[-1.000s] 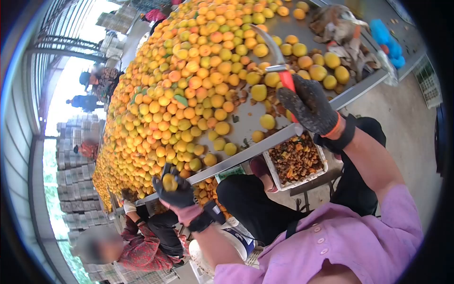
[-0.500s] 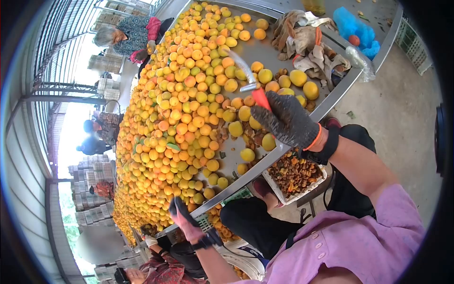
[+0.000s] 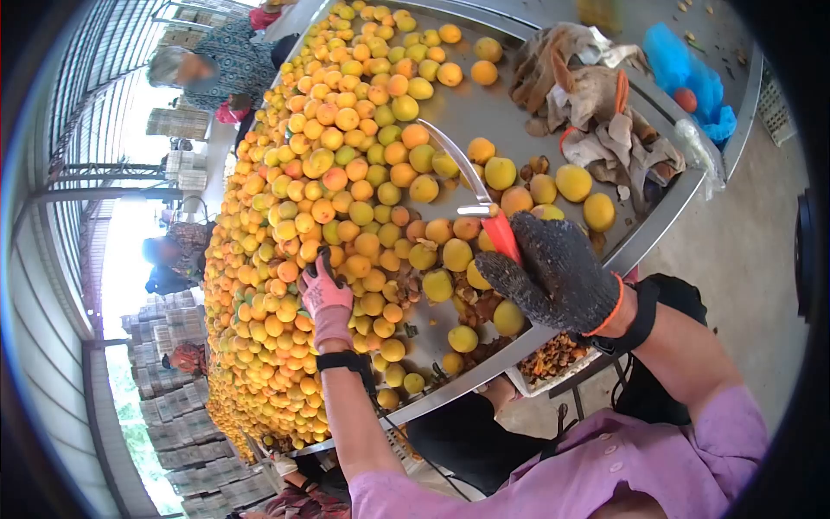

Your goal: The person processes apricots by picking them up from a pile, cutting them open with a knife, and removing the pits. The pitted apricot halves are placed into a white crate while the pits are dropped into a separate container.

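Observation:
My right hand point(image 3: 562, 275), in a dark knit glove with an orange cuff, is closed around the red handle of a small sickle point(image 3: 500, 232). Its curved blade points up and left over the apricots. My left hand point(image 3: 327, 290), in a pink glove with dark fingertips, lies on the heap of apricots point(image 3: 333, 177). Its fingers are apart and touch the fruit; no apricot shows clearly in its grasp. Several larger, yellower apricots point(image 3: 573, 182) lie loose near the sickle, with brown fruit scraps among them.
The metal table's raised rim point(image 3: 484, 370) runs in front of me. Dirty cloths point(image 3: 596, 104) and a blue plastic bag point(image 3: 683, 73) lie at the far right. Below the rim stands a white crate point(image 3: 553, 368) of fruit scraps. Other people point(image 3: 229, 65) are around the table's far side.
My left hand has moved from beside the table's rim up and onto the apricots. My right hand has shifted slightly down and right with the sickle still held.

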### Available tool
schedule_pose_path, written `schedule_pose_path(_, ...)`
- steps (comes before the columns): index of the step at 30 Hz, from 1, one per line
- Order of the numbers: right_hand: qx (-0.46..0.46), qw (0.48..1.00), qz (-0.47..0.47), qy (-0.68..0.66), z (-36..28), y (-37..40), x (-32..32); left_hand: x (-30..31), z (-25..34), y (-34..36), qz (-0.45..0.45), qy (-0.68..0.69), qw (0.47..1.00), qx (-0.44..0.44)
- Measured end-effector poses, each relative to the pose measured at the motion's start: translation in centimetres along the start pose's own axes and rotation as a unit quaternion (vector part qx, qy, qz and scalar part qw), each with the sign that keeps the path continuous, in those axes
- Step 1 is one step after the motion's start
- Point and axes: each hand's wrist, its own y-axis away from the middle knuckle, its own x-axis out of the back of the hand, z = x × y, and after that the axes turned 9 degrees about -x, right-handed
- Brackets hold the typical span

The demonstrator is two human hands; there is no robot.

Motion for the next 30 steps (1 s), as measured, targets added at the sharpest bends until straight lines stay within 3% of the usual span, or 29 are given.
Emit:
schedule_pose_path(3, 0.048, 0.998, 0.003, 0.047, 0.1, -0.4, 0.2, 1.1, -0.3, 0.2, -0.013, -0.005, 1.0, -0.007)
schedule_pose_path(5, -0.03, 0.999, -0.032, 0.019, -0.5, -0.5, 0.5, 0.3, -1.7, 1.0, -0.028, 0.1, 0.994, -0.025)
schedule_pose_path(7, -0.014, 0.999, -0.022, 0.027, -0.6, -0.4, 0.3, -3.2, -4.3, 2.7, -0.021, 0.187, 0.982, -0.032)
schedule_pose_path(8, -0.004, 0.999, -0.017, 0.036, -0.7, -0.2, 0.1, 0.8, -0.3, 5.0, -0.056, 0.208, 0.977, -0.002)
schedule_pose_path(9, -0.004, 0.999, -0.013, 0.032, -0.9, 0.0, 0.0, -0.4, -0.2, 6.6, -0.064, 0.174, 0.983, -0.018)
schedule_pose_path(11, -0.026, 0.998, -0.055, 0.027, -1.3, 0.3, 0.0, 0.4, 2.6, 10.4, 0.045, 0.161, 0.986, 0.005)
schedule_pose_path(12, -0.04, 0.998, -0.058, 0.004, -1.6, 0.5, -0.1, 0.8, 3.6, 12.2, 0.102, 0.337, 0.935, 0.038)
schedule_pose_path(13, -0.038, 0.997, -0.06, 0.006, -1.6, 0.8, -0.1, 2.5, 5.1, 13.9, 0.154, 0.5, 0.849, 0.069)
schedule_pose_path(14, -0.023, 0.998, -0.054, 0.015, -1.6, 1.2, -0.3, 4.9, 6.1, 15.7, 0.142, 0.531, 0.826, 0.123)
schedule_pose_path(15, -0.007, 0.998, -0.051, 0.025, -1.6, 1.5, -0.6, 4.9, 5.8, 17.7, 0.153, 0.605, 0.774, 0.108)
schedule_pose_path(16, 0.024, 0.999, -0.044, 0.007, -1.5, 1.7, -0.9, 6.0, 6.2, 19.2, 0.112, 0.766, 0.617, 0.141)
schedule_pose_path(17, 0.025, 0.998, -0.054, 0.012, -1.6, 2.0, -1.0, 7.4, 6.9, 20.6, 0.067, 0.887, 0.427, 0.166)
schedule_pose_path(18, 0.047, 0.998, -0.05, 0.008, -1.7, 2.3, -1.0, 8.3, 8.3, 21.9, 0.078, 0.913, 0.366, 0.161)
schedule_pose_path(21, 0.093, 0.994, -0.05, -0.011, -1.9, 4.6, -0.9, 8.9, 10.5, 25.2, 0.067, 0.929, 0.307, 0.197)
schedule_pose_path(22, 0.09, 0.994, -0.058, -0.027, -2.2, 5.6, -0.7, 8.2, 10.0, 25.9, 0.004, 0.964, 0.203, 0.174)
schedule_pose_path(23, 0.085, 0.993, -0.066, -0.044, -2.6, 6.7, -0.5, 7.5, 10.5, 26.9, 0.003, 0.965, 0.195, 0.173)
schedule_pose_path(25, 0.07, 0.993, -0.09, -0.025, -3.9, 9.7, -0.1, 6.1, 12.2, 28.7, 0.177, 0.814, 0.55, 0.057)
schedule_pose_path(26, 0.076, 0.985, -0.123, -0.095, -4.8, 11.4, 0.3, 5.4, 11.9, 29.0, 0.139, 0.854, 0.493, 0.089)
schedule_pose_path(27, 0.08, 0.971, -0.155, -0.163, -5.6, 12.9, 0.8, 5.1, 12.0, 29.5, 0.135, 0.859, 0.486, 0.087)
schedule_pose_path(28, 0.08, 0.973, -0.155, -0.151, -7.4, 14.0, 2.0, 5.5, 12.4, 29.8, 0.167, 0.786, 0.595, 0.002)
schedule_pose_path(30, -0.019, 0.947, -0.233, -0.223, -11.7, 15.8, 4.7, 6.3, 12.9, 30.4, 0.25, 0.551, 0.778, -0.169)
